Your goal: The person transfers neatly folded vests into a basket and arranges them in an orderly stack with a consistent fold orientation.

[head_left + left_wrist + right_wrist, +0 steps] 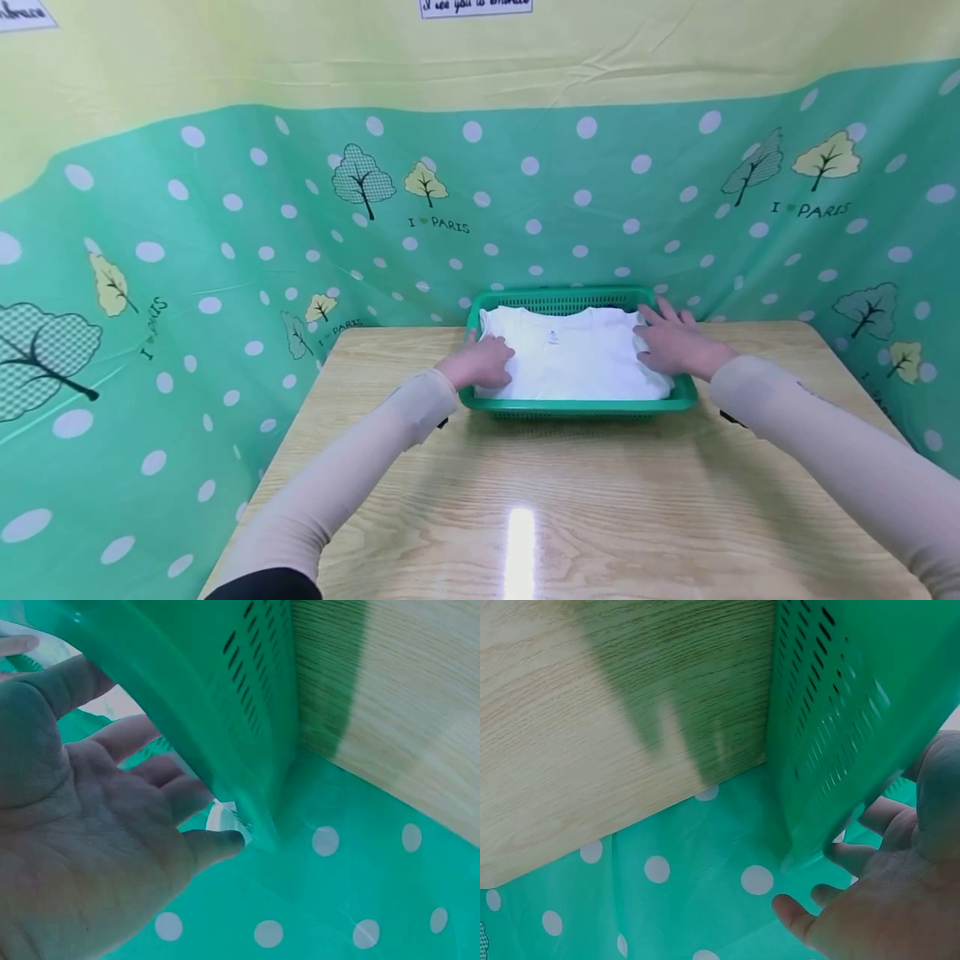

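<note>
A folded white shirt (573, 358) lies flat in a green plastic basket (577, 407), its neckline toward the back and a small label near the collar. On its left side rests my left hand (486, 362), reaching in over the rim. In the left wrist view that hand (112, 802) shows loosely bent fingers along the basket rim (157, 697). My right hand (675, 340) lies at the shirt's right edge with fingers spread over the basket's side. In the right wrist view the right hand's fingers (851, 859) extend past the rim near the corner.
The basket stands at the back of a wooden table (600, 500), close to a green polka-dot cloth (532, 208) printed with trees. The cloth also hangs along the left and right sides. A bright light reflection shows on the tabletop in front.
</note>
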Motion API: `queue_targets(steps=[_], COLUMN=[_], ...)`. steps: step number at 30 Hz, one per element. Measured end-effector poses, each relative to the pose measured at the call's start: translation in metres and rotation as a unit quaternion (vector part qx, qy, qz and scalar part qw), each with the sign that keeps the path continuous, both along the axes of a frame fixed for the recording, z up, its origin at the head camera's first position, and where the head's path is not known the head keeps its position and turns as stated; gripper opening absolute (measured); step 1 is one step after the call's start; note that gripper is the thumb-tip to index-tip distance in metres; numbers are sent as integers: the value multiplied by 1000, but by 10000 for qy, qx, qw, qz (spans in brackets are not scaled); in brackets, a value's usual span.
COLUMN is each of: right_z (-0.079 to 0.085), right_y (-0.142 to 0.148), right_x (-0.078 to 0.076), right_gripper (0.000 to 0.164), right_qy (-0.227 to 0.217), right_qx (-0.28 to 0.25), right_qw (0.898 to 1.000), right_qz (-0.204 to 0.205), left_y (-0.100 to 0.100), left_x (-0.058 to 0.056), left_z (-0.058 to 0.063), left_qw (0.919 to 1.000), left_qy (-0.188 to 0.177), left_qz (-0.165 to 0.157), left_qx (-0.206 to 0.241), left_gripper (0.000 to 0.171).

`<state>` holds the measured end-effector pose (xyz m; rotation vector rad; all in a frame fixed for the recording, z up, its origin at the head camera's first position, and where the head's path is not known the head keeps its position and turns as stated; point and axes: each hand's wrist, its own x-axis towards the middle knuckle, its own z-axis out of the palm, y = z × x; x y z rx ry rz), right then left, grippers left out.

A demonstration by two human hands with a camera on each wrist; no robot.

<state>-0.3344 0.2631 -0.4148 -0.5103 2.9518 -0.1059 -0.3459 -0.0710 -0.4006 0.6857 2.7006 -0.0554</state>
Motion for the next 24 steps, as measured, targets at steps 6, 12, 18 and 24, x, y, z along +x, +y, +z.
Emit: queue_targets(steps=[6, 12, 18, 24], right_z=[2, 6, 5, -2], right_y=[-4, -15, -32, -42], right_x=[4, 4, 6, 11], right_gripper=[55, 54, 56, 70], right_qy=[56, 169, -187, -932], right_qx=[34, -77, -241, -316], right_qw=[10000, 9995, 9970, 9924], right_qz=[-8, 272, 708, 744], left_y=[-2, -1, 5, 9], left_x=[-2, -6, -4, -1], left_z=[-2, -5, -1, 0], left_qw=[9998, 9984, 9975, 9980], left_qy=[-46, 289, 342, 2], left_qz=[16, -458, -572, -470], left_qx=[-210, -156, -250, -421], left_gripper=[31, 47, 52, 52])
